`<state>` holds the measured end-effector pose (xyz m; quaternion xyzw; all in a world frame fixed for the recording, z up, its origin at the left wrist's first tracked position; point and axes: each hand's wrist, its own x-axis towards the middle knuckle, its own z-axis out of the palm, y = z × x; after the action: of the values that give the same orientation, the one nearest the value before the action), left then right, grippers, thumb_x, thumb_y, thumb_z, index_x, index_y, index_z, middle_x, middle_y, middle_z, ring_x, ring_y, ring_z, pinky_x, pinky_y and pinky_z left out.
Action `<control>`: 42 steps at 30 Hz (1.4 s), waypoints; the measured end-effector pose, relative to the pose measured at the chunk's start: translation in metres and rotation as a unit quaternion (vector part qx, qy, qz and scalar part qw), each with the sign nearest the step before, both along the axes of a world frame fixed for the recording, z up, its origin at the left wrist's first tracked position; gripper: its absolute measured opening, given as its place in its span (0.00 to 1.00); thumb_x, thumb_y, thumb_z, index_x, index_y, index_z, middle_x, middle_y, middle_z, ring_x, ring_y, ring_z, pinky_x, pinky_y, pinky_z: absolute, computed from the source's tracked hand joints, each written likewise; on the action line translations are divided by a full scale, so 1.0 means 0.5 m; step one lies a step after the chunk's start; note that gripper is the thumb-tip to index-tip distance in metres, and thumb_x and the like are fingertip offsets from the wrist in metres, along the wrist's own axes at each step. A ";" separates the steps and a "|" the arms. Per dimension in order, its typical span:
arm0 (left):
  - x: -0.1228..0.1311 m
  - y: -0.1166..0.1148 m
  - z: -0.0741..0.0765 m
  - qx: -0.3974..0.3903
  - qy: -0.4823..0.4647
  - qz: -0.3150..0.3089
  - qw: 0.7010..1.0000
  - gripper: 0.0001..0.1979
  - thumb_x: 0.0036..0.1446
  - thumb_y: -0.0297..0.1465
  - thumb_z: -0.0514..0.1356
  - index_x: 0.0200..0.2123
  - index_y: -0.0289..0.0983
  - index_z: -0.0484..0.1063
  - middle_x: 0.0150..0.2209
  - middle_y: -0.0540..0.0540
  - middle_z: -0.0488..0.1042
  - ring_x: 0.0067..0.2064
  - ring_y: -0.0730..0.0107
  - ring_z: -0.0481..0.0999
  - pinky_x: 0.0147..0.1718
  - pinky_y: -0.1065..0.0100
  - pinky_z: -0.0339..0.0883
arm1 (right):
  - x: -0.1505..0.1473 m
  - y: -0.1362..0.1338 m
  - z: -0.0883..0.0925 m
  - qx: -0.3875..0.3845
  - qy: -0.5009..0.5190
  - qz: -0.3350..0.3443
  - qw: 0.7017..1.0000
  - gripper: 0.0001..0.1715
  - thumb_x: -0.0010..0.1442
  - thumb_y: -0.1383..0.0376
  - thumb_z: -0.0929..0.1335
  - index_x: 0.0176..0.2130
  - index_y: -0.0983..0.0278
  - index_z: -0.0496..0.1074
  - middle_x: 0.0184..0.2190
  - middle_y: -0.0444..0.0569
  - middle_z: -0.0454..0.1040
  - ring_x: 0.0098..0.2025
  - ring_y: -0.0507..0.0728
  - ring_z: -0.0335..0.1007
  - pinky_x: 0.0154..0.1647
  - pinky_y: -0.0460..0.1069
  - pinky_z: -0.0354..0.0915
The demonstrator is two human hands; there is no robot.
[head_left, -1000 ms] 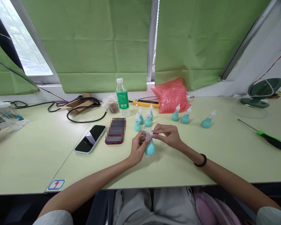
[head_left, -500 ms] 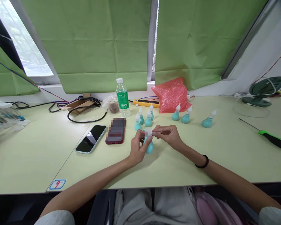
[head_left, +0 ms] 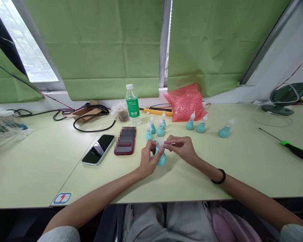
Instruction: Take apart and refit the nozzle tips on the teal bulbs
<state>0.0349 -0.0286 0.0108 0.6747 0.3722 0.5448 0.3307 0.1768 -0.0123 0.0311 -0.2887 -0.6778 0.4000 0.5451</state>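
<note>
My left hand (head_left: 148, 159) pinches a nasal aspirator (head_left: 162, 160) by its clear upper part, just below the middle of the table. The teal bulb hangs under my left thumb, close to the tabletop. My right hand (head_left: 183, 148) is closed, thumb and fingertips meeting at the right side of the clear part; whether a small separate piece lies between them is too small to tell. Right behind my hands stands a cluster of similar teal aspirators (head_left: 160, 130) with pointed clear tips. Three more sit farther right, among them a tilted aspirator (head_left: 224, 131).
Two phones, one dark-screened (head_left: 98, 150) and one red-cased (head_left: 125, 141), lie left of my hands. Behind them stand a water bottle (head_left: 133, 106) and a coiled black cable (head_left: 93, 129). Red bubble wrap (head_left: 188, 104) lies at the back; a screwdriver (head_left: 296, 150) and small fan (head_left: 285, 99) are right.
Both hands stay at nearly the same place around the aspirator. Only slight finger movement shows at the clear part, and the whole view has shifted very slightly.
</note>
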 end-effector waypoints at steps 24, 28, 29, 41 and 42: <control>-0.005 0.008 0.008 -0.099 -0.078 -0.068 0.990 0.11 0.45 0.37 0.55 0.24 0.33 0.62 0.14 0.56 0.51 0.17 0.83 0.48 0.16 0.76 0.42 | 0.026 0.029 -0.004 0.310 -0.163 -0.060 0.935 0.07 0.48 0.68 0.65 0.31 0.60 0.71 0.24 0.46 0.72 0.26 0.52 0.65 0.28 0.50 0.65; 0.001 0.006 0.012 -0.131 -0.108 -0.064 0.983 0.11 0.45 0.37 0.55 0.23 0.34 0.62 0.14 0.56 0.51 0.17 0.83 0.49 0.16 0.76 0.43 | 0.023 0.023 0.001 0.276 -0.134 -0.071 0.949 0.08 0.46 0.69 0.66 0.31 0.61 0.72 0.23 0.47 0.71 0.25 0.52 0.64 0.26 0.49 0.65; 0.002 0.006 0.013 -0.135 -0.113 -0.062 0.982 0.11 0.45 0.37 0.55 0.23 0.33 0.62 0.14 0.56 0.52 0.17 0.82 0.49 0.16 0.76 0.43 | 0.023 0.021 0.003 0.273 -0.132 -0.070 0.950 0.09 0.45 0.69 0.67 0.31 0.61 0.72 0.24 0.47 0.71 0.25 0.52 0.64 0.25 0.49 0.64; -0.002 0.008 0.014 -0.124 -0.099 -0.044 0.986 0.11 0.44 0.36 0.57 0.22 0.32 0.64 0.13 0.56 0.50 0.17 0.84 0.47 0.15 0.76 0.41 | 0.036 0.032 0.004 0.358 -0.194 -0.030 0.913 0.10 0.47 0.72 0.66 0.32 0.61 0.70 0.24 0.47 0.70 0.27 0.52 0.62 0.27 0.49 0.63; -0.002 0.009 0.014 -0.123 -0.095 -0.041 0.987 0.11 0.43 0.35 0.57 0.22 0.32 0.64 0.13 0.56 0.50 0.17 0.84 0.47 0.15 0.76 0.41 | 0.037 0.033 0.005 0.367 -0.207 -0.029 0.906 0.09 0.48 0.72 0.65 0.32 0.61 0.69 0.24 0.47 0.70 0.27 0.52 0.62 0.27 0.49 0.63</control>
<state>0.0337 -0.0241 0.0176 0.5890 0.3750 0.5424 0.4671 0.1956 0.0040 0.0335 -0.1641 -0.8659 0.0380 0.4710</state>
